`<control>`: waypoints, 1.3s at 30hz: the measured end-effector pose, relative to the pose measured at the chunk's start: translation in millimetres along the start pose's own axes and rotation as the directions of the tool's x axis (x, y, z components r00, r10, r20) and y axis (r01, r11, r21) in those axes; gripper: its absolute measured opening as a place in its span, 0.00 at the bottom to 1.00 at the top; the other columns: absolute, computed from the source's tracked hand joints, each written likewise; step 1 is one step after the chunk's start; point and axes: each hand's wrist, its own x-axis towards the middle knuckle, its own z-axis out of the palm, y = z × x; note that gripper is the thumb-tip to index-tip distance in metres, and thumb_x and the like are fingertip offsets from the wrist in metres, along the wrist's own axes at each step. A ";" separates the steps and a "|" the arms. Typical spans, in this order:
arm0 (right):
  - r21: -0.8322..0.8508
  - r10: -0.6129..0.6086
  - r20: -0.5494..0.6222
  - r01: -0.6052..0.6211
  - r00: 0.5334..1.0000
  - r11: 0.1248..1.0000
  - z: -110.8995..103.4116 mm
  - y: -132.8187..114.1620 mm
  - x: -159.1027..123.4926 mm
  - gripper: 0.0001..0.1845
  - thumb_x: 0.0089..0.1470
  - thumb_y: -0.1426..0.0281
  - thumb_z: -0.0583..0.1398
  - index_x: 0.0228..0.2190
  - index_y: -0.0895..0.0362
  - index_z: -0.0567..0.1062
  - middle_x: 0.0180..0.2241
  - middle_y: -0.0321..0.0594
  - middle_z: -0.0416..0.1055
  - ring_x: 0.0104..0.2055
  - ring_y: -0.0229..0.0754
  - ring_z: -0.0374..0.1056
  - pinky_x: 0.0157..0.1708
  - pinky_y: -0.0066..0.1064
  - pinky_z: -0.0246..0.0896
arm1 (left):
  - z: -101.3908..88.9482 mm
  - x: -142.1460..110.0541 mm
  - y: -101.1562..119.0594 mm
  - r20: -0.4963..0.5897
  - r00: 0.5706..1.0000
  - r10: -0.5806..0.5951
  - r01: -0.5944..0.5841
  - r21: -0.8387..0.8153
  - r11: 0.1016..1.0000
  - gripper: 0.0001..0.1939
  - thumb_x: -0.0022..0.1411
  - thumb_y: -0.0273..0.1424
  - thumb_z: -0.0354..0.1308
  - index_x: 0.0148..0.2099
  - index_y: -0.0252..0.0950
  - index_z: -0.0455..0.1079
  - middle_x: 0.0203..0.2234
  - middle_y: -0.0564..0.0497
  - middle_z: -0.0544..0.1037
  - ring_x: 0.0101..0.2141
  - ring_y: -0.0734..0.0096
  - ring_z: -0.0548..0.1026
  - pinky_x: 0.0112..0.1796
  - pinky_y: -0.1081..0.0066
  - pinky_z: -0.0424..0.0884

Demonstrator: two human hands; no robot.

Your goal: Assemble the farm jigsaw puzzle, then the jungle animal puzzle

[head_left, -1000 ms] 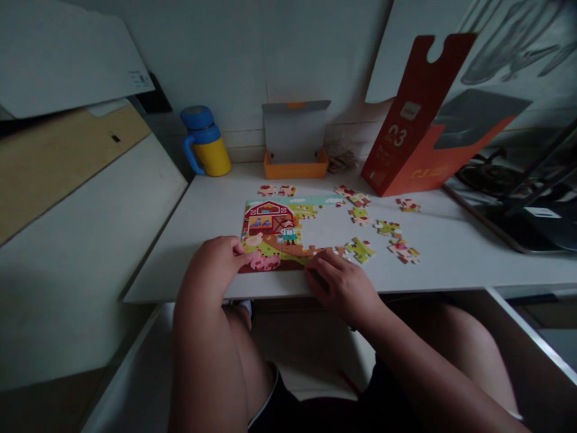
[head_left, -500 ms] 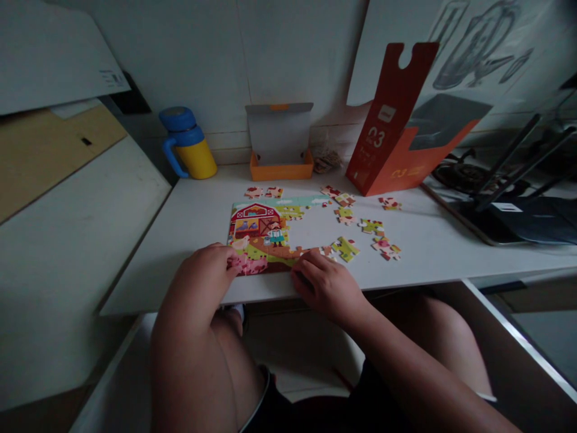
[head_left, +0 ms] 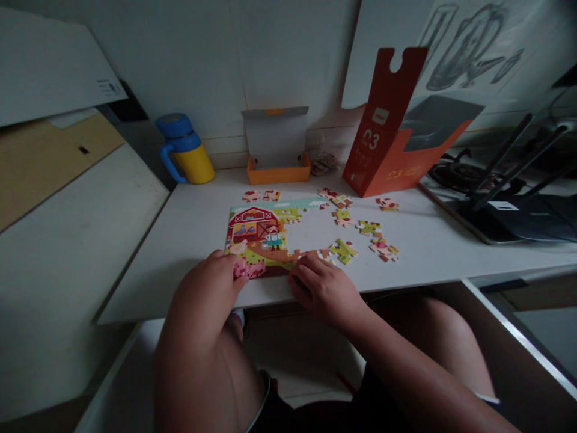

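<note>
A partly built farm jigsaw puzzle [head_left: 261,231] with a red barn lies on the white table [head_left: 198,228]. My left hand [head_left: 210,291] rests at the puzzle's near left corner, fingers curled and touching the pink bottom edge. My right hand [head_left: 322,285] sits at the puzzle's near right edge, fingers bent and pressing down on a piece there. A green loose piece [head_left: 343,250] lies just right of my right hand. Several more loose pieces [head_left: 376,236] are scattered to the right and behind the puzzle.
A blue and yellow bottle [head_left: 184,150] stands at the back left. An open orange box [head_left: 277,150] sits against the wall. A tall orange sleeve [head_left: 387,126] leans at the back right. A dark stove top [head_left: 509,204] lies to the right.
The view has shifted a little, so everything sits lower and further left. Both hands stay at the puzzle's near edge, barely moved.
</note>
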 end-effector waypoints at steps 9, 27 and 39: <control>0.001 -0.008 0.011 0.008 1.000 1.000 0.7 0.4 -0.8 0.09 0.71 0.70 0.57 0.39 0.55 0.77 0.39 0.47 0.77 0.40 0.48 0.73 0.40 0.39 0.70 | 3.5 7.2 -33.0 0.041 0.998 -0.047 0.049 -0.027 0.998 0.11 0.70 0.31 0.58 0.49 0.37 0.79 0.49 0.42 0.81 0.48 0.57 0.80 0.52 0.66 0.71; -0.001 -0.021 -0.012 0.021 1.000 1.000 2.0 1.8 -2.2 0.08 0.70 0.71 0.59 0.38 0.56 0.77 0.39 0.46 0.76 0.40 0.48 0.73 0.40 0.39 0.69 | 2.1 9.2 -4.2 0.024 1.000 0.007 -0.005 -0.044 0.999 0.10 0.68 0.28 0.60 0.46 0.41 0.82 0.48 0.46 0.83 0.45 0.61 0.80 0.48 0.65 0.71; -0.198 0.286 -0.112 -0.304 0.952 0.932 -27.4 19.1 -20.2 0.10 0.71 0.66 0.59 0.45 0.56 0.78 0.42 0.48 0.78 0.44 0.53 0.73 0.45 0.44 0.67 | -6.9 9.2 5.2 0.028 0.998 0.048 -0.048 -0.001 0.999 0.10 0.71 0.35 0.59 0.40 0.38 0.80 0.42 0.46 0.82 0.39 0.62 0.78 0.40 0.66 0.66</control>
